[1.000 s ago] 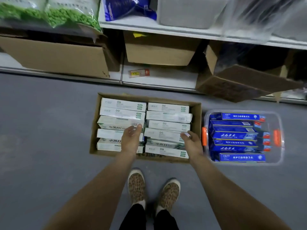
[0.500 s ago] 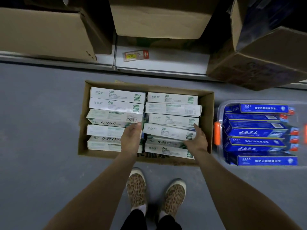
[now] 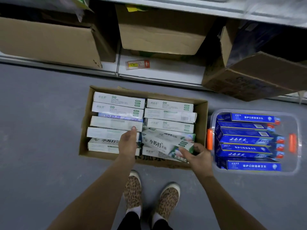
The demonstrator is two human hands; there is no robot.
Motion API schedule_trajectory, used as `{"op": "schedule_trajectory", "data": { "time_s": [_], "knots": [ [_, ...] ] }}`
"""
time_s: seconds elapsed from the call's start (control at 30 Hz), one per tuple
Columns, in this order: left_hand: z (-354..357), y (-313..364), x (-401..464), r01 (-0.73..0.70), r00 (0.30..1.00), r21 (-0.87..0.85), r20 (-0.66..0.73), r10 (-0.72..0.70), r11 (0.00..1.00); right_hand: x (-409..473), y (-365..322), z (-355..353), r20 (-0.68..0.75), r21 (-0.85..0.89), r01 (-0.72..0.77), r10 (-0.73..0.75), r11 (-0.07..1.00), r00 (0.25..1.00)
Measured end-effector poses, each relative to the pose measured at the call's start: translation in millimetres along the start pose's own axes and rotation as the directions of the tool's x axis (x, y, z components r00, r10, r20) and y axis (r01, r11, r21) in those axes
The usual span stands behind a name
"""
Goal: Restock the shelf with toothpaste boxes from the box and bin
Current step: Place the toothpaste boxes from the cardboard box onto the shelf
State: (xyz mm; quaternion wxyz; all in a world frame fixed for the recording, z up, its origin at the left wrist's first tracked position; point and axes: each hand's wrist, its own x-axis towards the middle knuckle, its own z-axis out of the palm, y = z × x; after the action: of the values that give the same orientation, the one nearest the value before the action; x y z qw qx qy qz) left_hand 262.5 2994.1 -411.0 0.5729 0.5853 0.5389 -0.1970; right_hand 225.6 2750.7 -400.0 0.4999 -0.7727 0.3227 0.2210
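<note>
A shop aisle or stockroom. White metal shelving (image 3: 162,70) carries a price tag (image 3: 137,64) and cardboard cartons (image 3: 159,35). On the grey floor (image 3: 41,130) sit an open box (image 3: 201,117) and clear bin (image 3: 297,123) packed with boxed toothpaste.

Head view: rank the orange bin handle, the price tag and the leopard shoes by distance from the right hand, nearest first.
From the right hand:
1. Orange bin handle, just to its right, on the bin's near-side wall.
2. Leopard shoes, below the hand on the floor.
3. Price tag, far up on the bottom shelf, behind the cardboard box.
</note>
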Motion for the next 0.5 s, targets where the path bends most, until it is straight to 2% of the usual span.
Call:
{"op": "schedule_trajectory", "data": {
  "time_s": [0.1, 0.2, 0.3, 0.5],
  "knots": [
    [-1.2, 5.3, -0.8, -0.006, 1.000, -0.041, 0.010, 0.006, 0.999, -8.9, -7.6, -6.9, -0.024, 0.295, -0.098, 0.110, 0.950, 0.994],
    [-3.1, 11.6, 5.4, 0.004, 1.000, -0.097, 0.014, -0.002, 0.995, -13.0, -18.4, -3.0, 0.062, 0.527, -0.257, 0.264, 0.810, 0.962],
    [-3.1, 17.0, 15.9, 0.017, 1.000, -0.121, -0.001, -0.017, 0.992, -5.4, -26.7, 13.5, 0.156, 0.613, -0.328, 0.297, 0.718, 0.942],
    [-6.2, 13.6, 37.8, 0.041, 0.998, -0.135, -0.042, -0.047, 0.990, 15.0, -11.4, 45.3, 0.178, 0.674, -0.401, 0.390, 0.620, 0.903]
  ]
}}
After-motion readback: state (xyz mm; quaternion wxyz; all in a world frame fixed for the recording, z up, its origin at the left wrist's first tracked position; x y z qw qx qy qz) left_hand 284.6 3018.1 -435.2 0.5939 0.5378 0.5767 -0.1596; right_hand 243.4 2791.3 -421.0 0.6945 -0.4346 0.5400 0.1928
